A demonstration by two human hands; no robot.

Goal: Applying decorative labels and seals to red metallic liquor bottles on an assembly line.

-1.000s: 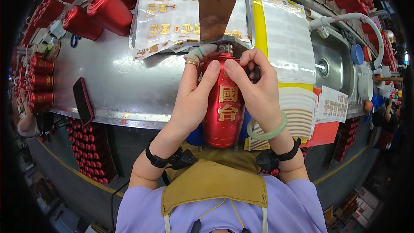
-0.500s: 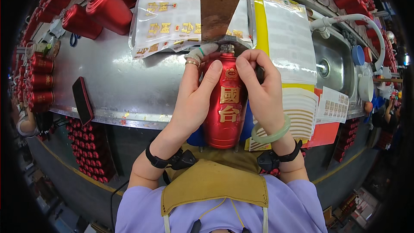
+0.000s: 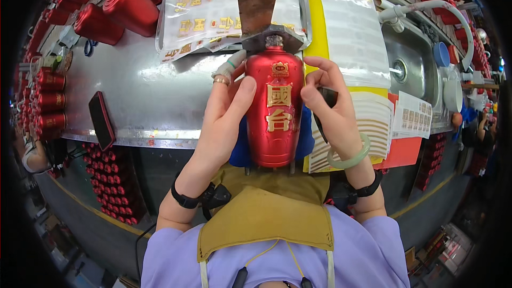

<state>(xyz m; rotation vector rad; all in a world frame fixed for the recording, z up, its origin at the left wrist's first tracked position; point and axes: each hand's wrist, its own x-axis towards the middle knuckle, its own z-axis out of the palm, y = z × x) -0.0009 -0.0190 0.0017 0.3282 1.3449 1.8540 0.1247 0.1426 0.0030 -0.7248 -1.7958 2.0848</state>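
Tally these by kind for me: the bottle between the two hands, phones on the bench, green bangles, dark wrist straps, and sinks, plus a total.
Red bottle between the left hand and right hand: 1
Dark phone: 1
Green bangle: 1
Dark wrist straps: 2
Sink: 1
Total: 6

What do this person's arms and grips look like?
The left grip wears a green-banded, whitish finger cover and a gold-toned ring. A pale green bangle circles the right wrist. Both forearms carry black straps; the short sleeves are lavender.
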